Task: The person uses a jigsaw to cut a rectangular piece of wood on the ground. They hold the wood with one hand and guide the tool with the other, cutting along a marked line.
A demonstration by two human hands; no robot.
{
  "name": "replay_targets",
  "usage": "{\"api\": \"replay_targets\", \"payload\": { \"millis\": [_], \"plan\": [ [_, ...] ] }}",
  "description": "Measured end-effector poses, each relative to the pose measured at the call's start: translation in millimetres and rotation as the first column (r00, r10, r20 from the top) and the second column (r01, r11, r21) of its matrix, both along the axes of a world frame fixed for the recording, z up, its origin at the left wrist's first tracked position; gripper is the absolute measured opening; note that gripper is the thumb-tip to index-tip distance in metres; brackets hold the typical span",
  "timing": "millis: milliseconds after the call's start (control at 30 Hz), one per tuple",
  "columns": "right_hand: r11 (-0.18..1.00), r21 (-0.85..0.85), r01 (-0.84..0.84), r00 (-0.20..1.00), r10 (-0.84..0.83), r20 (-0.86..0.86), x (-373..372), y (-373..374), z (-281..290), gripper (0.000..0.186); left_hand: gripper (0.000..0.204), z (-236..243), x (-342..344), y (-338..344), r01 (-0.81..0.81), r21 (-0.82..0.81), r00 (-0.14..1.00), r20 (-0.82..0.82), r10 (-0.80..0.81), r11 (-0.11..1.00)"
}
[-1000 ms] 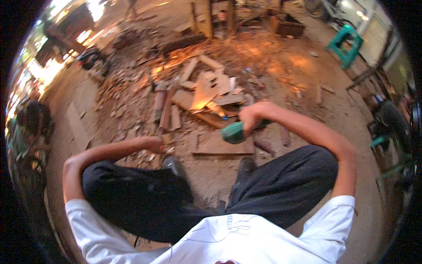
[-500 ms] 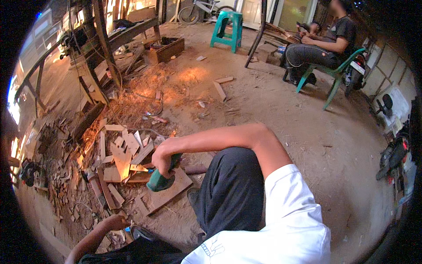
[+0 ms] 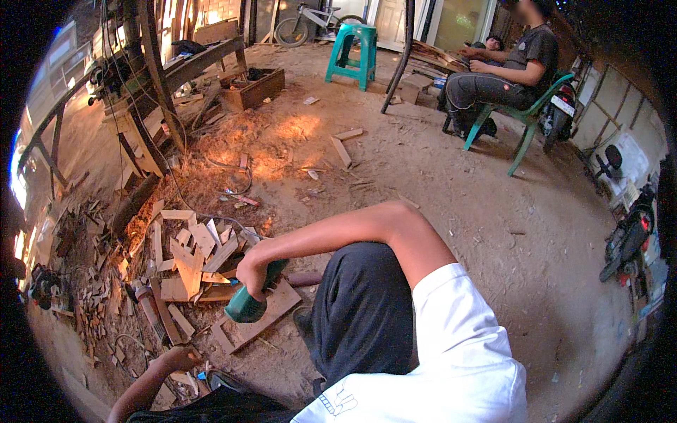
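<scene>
My right hand (image 3: 252,276) is wrapped around a green-bodied power tool (image 3: 245,306), whose working end is hidden from view. The tool is over a flat wooden board (image 3: 271,319) on the ground, just left of my bent knee. Down at the lower left, my left hand (image 3: 178,359) is low with its fingers curled; what they hold, if anything, cannot be made out. Beyond the tool lies a heap of cut wood pieces (image 3: 189,262). A long grey-brown cylindrical tool (image 3: 149,307) rests beside wooden strips near my left hand.
Wood scraps (image 3: 92,296) and orange shavings (image 3: 233,144) cover the ground at left. A cable (image 3: 185,201) runs past the heap. A wooden box (image 3: 257,89) and green stool (image 3: 352,56) stand farther back. At right, a person sits on a green chair (image 3: 525,134).
The whole view has shifted slightly, so things appear a little lower and farther left. My right hand keeps its grip on the power tool. My left hand stays low.
</scene>
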State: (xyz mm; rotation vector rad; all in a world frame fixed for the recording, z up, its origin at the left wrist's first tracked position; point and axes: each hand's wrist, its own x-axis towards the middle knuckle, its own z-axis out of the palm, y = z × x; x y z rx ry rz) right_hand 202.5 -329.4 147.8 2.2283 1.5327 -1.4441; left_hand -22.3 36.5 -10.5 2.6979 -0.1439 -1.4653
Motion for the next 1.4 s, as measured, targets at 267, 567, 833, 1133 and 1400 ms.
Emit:
{"api": "replay_targets", "payload": {
  "millis": [267, 567, 833, 1133, 1400],
  "plan": [
    [0.996, -0.039, 0.078, 0.996, -0.08, -0.036, -5, -12, 29, 0.025, 0.044, 10, 5, -4, -0.01, 0.017, 1.0, -0.002, 0.01, 1.0],
    [0.994, -0.08, 0.076, 0.996, -0.08, -0.048, -8, -12, 20, 0.024, 0.041, 134, 32, -78, -0.188, 0.083, 0.981, 0.07, 0.183, 0.979],
    [1.0, -0.024, -0.01, 0.997, 0.008, -0.078, -1, -7, 11, 0.027, 0.051, 240, 72, -127, -0.181, -0.785, 0.597, 0.391, 0.7, 0.593],
    [0.993, -0.08, 0.086, 0.988, -0.095, -0.119, -20, -1, 48, 0.025, 0.043, 282, 56, -168, 0.251, -0.298, 0.473, 0.868, 0.152, 0.921],
    [0.998, -0.054, 0.019, 1.0, -0.02, -0.013, -29, 5, 54, 0.025, 0.026, 388, 36, -169, 0.235, -0.401, 0.161, 0.914, 0.371, 0.886]
  ]
}}
